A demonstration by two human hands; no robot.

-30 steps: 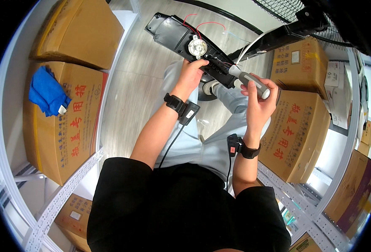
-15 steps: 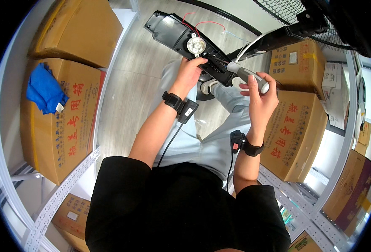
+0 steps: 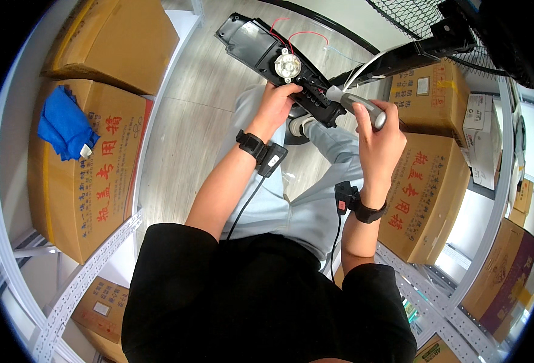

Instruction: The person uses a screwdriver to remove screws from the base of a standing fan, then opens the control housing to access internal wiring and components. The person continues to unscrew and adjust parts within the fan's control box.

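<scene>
My left hand grips the near edge of a long black plastic housing, thumb on top. A round, pale motor-like part is fixed to the housing, and thin red wires rise from it. My right hand is closed around the grey handle of a screwdriver. The screwdriver points left at the housing's right part, among small black fittings. Whether its tip touches a screw is too small to tell.
Behind the housing stands a black post with a wire fan cage above it. Cardboard boxes on metal shelves flank me on both sides. A blue cloth lies on a left box. My legs are below.
The housing and my left hand have shifted slightly to the right. My right hand has turned and moved a little right and down, fingers more tightly wrapped on the screwdriver.
</scene>
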